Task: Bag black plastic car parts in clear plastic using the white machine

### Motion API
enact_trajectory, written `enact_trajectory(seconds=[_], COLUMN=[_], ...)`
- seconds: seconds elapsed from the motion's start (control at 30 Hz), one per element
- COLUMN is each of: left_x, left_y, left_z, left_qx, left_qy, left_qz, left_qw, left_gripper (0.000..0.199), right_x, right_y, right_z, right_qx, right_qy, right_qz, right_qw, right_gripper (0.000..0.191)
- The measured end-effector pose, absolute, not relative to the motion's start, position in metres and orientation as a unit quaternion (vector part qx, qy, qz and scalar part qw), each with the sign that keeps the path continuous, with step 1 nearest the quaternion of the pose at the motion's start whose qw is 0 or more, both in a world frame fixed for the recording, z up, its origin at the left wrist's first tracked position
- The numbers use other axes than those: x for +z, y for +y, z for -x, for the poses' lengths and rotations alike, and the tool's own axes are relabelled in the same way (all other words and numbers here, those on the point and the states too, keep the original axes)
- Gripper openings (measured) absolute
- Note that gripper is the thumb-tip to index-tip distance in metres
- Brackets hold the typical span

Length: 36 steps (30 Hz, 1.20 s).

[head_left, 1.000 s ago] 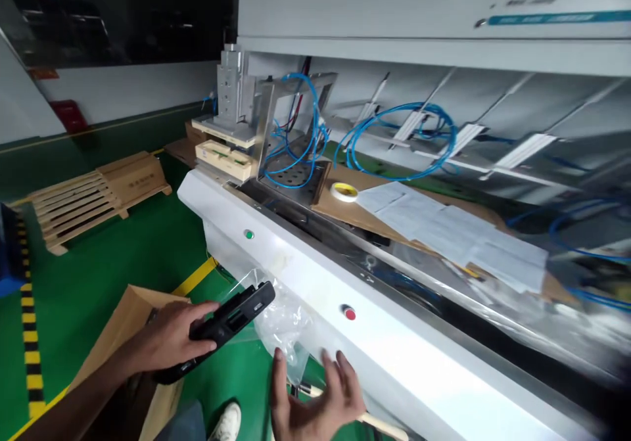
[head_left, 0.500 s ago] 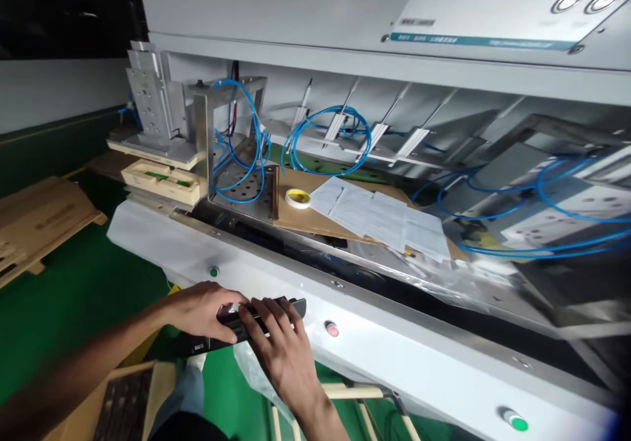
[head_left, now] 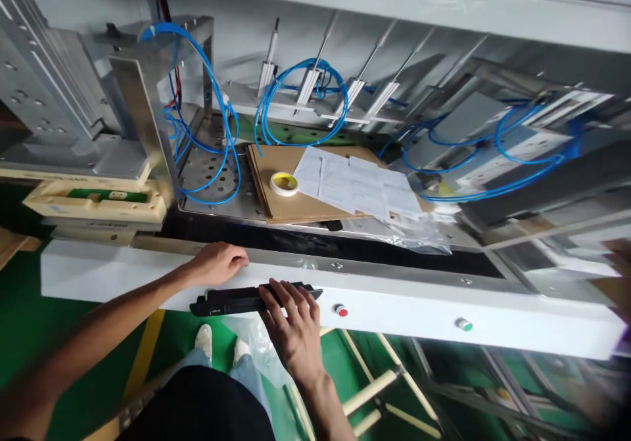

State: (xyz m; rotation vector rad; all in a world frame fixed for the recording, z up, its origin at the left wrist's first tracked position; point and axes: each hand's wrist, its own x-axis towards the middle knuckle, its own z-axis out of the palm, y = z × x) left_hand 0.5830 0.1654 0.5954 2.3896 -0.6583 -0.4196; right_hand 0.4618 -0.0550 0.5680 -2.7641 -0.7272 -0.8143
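Note:
In my right hand (head_left: 294,336) is a long black plastic part (head_left: 229,300), gripped near its right end with the fingers over the top. The part is held roughly level, in front of the machine's white front ledge (head_left: 394,306). My left hand (head_left: 217,265) is apart from it, above its left half and close to the ledge's metal edge. The left fingers are curled closed, and whatever they may hold is hidden. A small clear scrap (head_left: 308,265) lies on the ledge to the right of my left hand.
Behind the ledge lie cardboard (head_left: 269,158), a tape roll (head_left: 284,183), paper sheets (head_left: 355,181) and clear plastic film (head_left: 419,234). Blue air hoses (head_left: 305,102) loop above them. At left stands a cream fixture block (head_left: 98,201). Red (head_left: 341,310) and green (head_left: 464,324) buttons are on the ledge front.
My left hand has come off the black plastic part and moved up toward the ledge, its fingers now curled. My right hand still grips the part. The view has tilted down and shifted.

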Motion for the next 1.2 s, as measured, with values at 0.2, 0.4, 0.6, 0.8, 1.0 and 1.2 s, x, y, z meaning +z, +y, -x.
enact_trajectory(seconds=[0.2, 0.4, 0.6, 0.8, 1.0, 1.2], left_x=[0.582, 0.584, 0.583, 0.570, 0.551, 0.552], left_y=[0.151, 0.142, 0.148, 0.143, 0.133, 0.148], left_z=[-0.602, -0.614, -0.641, -0.657, -0.659, -0.674], left_qx=[-0.168, -0.162, -0.172, -0.174, -0.135, -0.152], left_qy=[-0.277, -0.282, -0.260, -0.238, -0.190, -0.158], left_qz=[-0.902, -0.914, -0.923, -0.930, -0.946, -0.932], left_qw=[0.285, 0.241, 0.227, 0.222, 0.226, 0.289], left_gripper=[0.027, 0.030, 0.027, 0.026, 0.031, 0.035], right_x=[0.563, 0.568, 0.586, 0.573, 0.535, 0.530], right_y=[-0.065, -0.081, -0.104, -0.100, -0.092, -0.094], right_z=[-0.475, -0.482, -0.466, -0.467, -0.481, -0.479], right_qx=[-0.316, -0.264, -0.182, -0.041, 0.017, 0.020], right_qy=[-0.232, -0.310, -0.341, -0.267, -0.180, -0.158], right_qz=[0.913, 0.903, 0.913, 0.956, 0.978, 0.979], right_qw=[0.117, 0.140, 0.132, 0.113, 0.103, 0.128], right_gripper=[0.016, 0.030, 0.032, 0.063, 0.086, 0.088])
